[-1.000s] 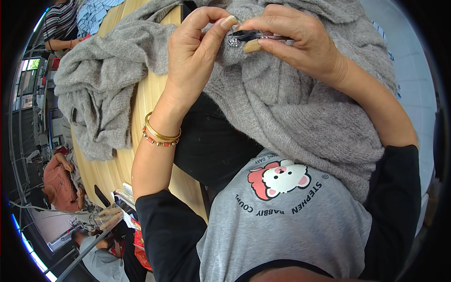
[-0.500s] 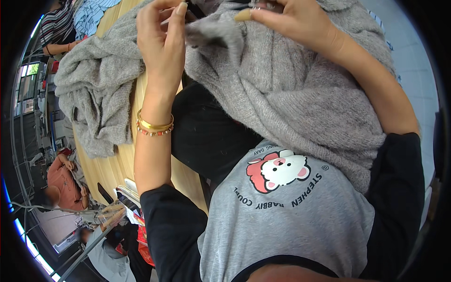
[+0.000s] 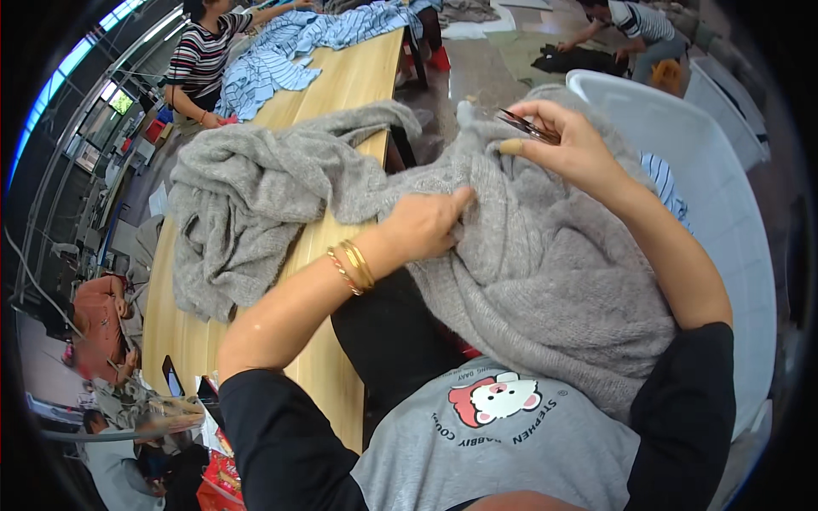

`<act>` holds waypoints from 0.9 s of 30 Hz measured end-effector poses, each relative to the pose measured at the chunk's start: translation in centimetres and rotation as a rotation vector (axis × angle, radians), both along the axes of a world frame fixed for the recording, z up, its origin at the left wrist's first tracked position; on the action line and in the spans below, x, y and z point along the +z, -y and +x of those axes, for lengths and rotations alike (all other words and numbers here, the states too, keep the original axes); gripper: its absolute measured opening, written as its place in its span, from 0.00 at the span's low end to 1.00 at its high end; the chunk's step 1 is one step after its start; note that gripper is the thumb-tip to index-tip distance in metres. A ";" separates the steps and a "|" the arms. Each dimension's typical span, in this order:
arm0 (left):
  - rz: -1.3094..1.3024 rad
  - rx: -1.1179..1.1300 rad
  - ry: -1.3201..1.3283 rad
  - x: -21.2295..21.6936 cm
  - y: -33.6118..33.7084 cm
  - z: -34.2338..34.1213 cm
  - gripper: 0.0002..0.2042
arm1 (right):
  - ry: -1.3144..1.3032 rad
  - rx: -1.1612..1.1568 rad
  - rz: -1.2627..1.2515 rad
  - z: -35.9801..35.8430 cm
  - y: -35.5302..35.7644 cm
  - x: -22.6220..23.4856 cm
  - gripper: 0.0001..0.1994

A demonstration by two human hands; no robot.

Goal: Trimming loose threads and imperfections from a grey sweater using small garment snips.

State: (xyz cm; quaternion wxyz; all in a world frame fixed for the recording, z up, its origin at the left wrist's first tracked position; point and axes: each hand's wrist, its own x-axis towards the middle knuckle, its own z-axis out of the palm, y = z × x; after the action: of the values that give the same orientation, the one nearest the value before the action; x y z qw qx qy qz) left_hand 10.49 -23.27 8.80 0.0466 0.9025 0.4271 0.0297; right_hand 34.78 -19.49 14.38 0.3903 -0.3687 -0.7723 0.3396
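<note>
A grey fuzzy knit garment lies across my lap, and part of it spreads left onto the wooden table. My left hand, with gold bracelets at the wrist, is closed on a fold of the knit, thumb and fingers pinching it. Just to the right and farther off, my right hand holds dark thread snips, their pointed blades toward the left, over the raised part of the knit. A yellow cover sits on the right thumb tip.
The wooden table runs along my left, with blue striped cloth at its far end and a phone near. A pale plastic tub stands at my right, striped cloth inside. Several other people work around.
The view has tilted up, showing more table and the tub. My left hand has come down from its raised pinch onto the knit. The snips now show clearly in my right hand.
</note>
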 end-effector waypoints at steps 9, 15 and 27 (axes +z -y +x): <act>0.401 0.072 0.517 19.8 -3.0 -8.1 0.11 | -0.076 -0.083 0.156 2.6 0.2 7.2 0.14; 0.590 0.379 0.827 33.0 -4.2 -16.4 0.09 | -0.093 -0.131 0.087 3.1 0.9 11.8 0.19; 0.669 1.294 1.069 24.7 -0.9 -50.1 0.21 | -2.143 0.777 -2.050 6.5 0.0 6.2 0.18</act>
State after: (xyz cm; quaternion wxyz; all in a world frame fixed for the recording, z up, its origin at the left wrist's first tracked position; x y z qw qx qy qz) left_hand -39.65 -22.34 33.47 -0.0518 0.3179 0.7417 0.5884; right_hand 41.24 -19.50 20.56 0.2217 0.1582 0.3770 0.8852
